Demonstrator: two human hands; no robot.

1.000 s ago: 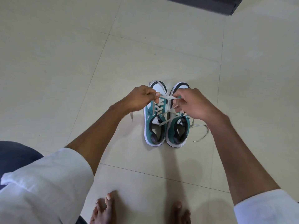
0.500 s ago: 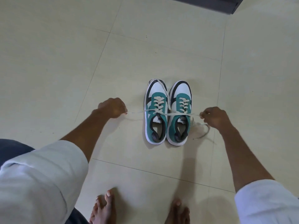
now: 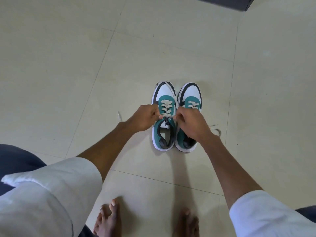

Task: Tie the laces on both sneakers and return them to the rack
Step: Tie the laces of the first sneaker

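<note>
Two teal, white and black sneakers stand side by side on the tiled floor, toes pointing away from me. Over the tongue of the left sneaker (image 3: 163, 129), my left hand (image 3: 143, 118) and my right hand (image 3: 191, 124) each pinch an end of its cream lace (image 3: 166, 108), close together at the top eyelets. My right hand covers the middle of the right sneaker (image 3: 190, 94). A loose lace end (image 3: 119, 115) trails on the floor to the left, and the right sneaker's loose lace (image 3: 215, 128) lies on its right.
My bare feet (image 3: 109, 218) stand on the cream tiles just behind the sneakers. A dark piece of furniture (image 3: 239, 2) shows at the top right edge. No rack is recognisable in view.
My hands had pulled the lace ends wide apart to either side of the shoes. They have now come back together over the left sneaker's tongue, still holding the lace.
</note>
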